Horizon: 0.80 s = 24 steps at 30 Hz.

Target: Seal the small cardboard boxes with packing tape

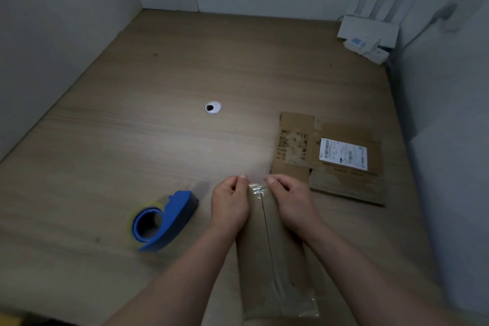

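Brown box [288, 251], centre seam; clear tape [256, 189] (crinkled) at far end.

Blue tape dispenser [169, 219]; brown box [272, 251]; wood-grain table [158, 114].

1. the box [272, 259] lies on the desk [132, 114] in the lower centre of the frame, running from the bottom edge up toward the middle.
2. the left hand [230, 206] and right hand [293, 204] grip the box's upper end, one on each side, with the tape strip [258, 189] between them.
3. the tape dispenser [164, 219] sits on the desk just left of the left hand.
4. the flattened cardboard [330, 156] lies right of centre, above and right of the right hand; a label [344, 153] is on it.
5. the cable hole [213, 107] is in the desk at mid-frame, above the hands.
6. the router [367, 34] stands in the upper right corner, against the wall.
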Available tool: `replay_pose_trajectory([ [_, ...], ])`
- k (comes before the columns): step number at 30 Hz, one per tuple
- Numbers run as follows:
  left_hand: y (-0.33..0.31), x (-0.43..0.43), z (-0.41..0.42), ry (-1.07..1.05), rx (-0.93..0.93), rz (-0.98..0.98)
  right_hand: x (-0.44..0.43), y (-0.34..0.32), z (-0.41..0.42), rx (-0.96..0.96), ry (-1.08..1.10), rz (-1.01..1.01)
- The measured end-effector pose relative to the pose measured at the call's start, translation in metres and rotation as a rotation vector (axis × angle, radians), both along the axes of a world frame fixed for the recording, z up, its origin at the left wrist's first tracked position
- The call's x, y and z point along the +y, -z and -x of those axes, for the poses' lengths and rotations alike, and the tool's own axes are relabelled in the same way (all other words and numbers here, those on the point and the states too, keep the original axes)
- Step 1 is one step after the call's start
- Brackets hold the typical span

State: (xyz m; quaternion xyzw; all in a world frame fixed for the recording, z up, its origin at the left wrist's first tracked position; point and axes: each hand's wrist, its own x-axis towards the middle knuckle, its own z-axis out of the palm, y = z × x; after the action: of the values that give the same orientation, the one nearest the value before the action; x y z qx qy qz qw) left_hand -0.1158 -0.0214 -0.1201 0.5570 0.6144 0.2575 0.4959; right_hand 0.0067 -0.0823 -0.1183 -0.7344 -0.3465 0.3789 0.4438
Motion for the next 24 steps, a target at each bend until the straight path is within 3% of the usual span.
replay_pose_trajectory([
  [7, -0.001, 0.002, -0.001, 0.010, 0.029, 0.047, -0.001, 0.012, -0.001, 0.010, 0.033, 0.006],
  [13, -0.005, 0.019, 0.003, 0.167, 0.022, 0.180, -0.008, 0.012, 0.014, -0.050, 0.144, 0.024],
  [17, -0.007, 0.010, 0.011, 0.311, 0.168, 0.052, -0.017, 0.006, 0.024, -0.115, 0.207, 0.040],
  [24, -0.013, 0.000, 0.022, 0.496, 0.197, 0.078, -0.039, 0.010, 0.040, -0.131, 0.285, 0.040],
])
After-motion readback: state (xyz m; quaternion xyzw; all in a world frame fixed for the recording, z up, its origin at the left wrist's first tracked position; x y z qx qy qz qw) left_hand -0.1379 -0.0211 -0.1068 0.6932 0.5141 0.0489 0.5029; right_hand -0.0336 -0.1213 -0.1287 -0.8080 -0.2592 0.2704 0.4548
